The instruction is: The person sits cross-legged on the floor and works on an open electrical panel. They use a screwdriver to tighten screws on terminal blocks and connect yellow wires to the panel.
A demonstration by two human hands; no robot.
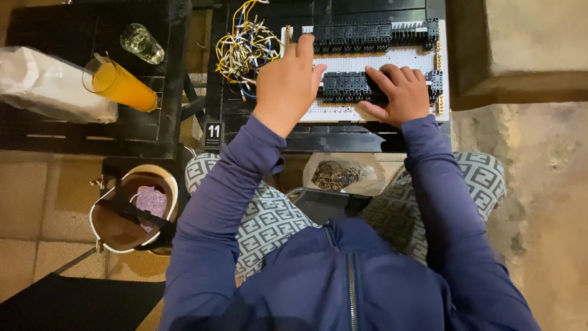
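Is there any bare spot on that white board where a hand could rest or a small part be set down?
The white board has a bare strip between the upper black blocks and lower black blocks, between the left hand and right hand. The wire tangle crowds its left end.

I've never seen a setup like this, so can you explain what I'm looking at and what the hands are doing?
This is one picture from a camera worn on a person's head, looking down. No machine, just two bare hands. The left hand and right hand rest on a white board carrying rows of black blocks, on a dark table. Neither hand clearly grips anything. Loose wires lie beside the board. On another table to the left stand a glass of juice and an empty glass.
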